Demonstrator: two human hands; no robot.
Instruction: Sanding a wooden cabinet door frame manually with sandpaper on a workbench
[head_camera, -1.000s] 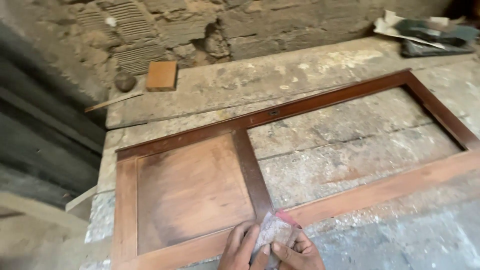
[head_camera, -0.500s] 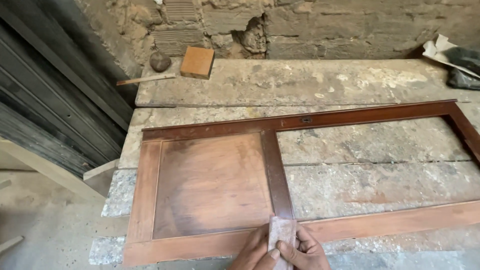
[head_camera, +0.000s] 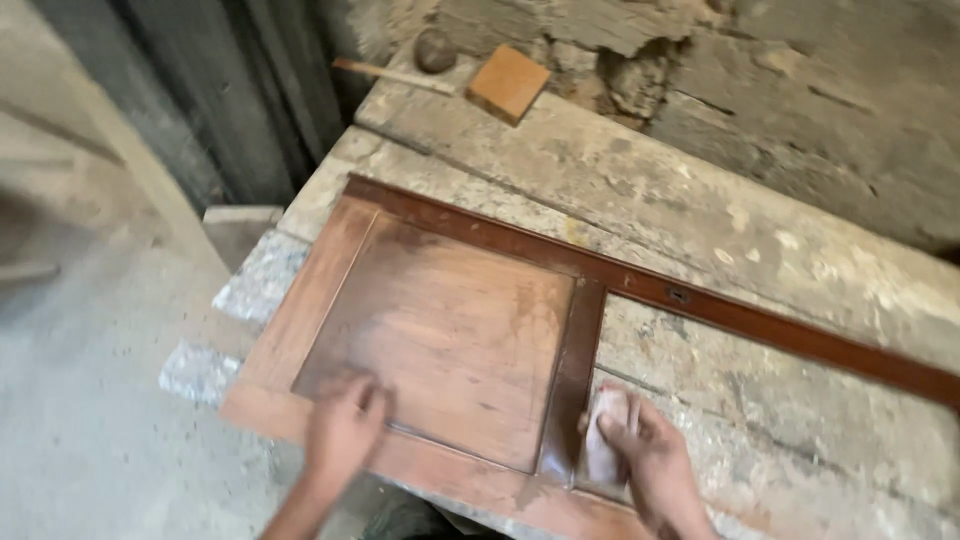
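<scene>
You pressed sandpaper (head_camera: 604, 448) under your right hand (head_camera: 650, 470) on the frame (head_camera: 440, 330), left hand (head_camera: 343, 432) flat at 9 o'clock; sanding seemed underway, needing steady strokes along the rail.

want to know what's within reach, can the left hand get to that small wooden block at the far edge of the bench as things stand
Probably not without leaning in. The left hand rests on the door frame at the near edge; the wooden block lies far across by the wall, nothing blocking.

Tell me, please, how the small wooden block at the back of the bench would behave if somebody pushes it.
The wooden block looks flat-faced and square, so it would probably slide, not roll. It seems solid and stiff, likely light for one hand. The rough, dusty stone bench may make it drag instead of slipping freely.
</scene>
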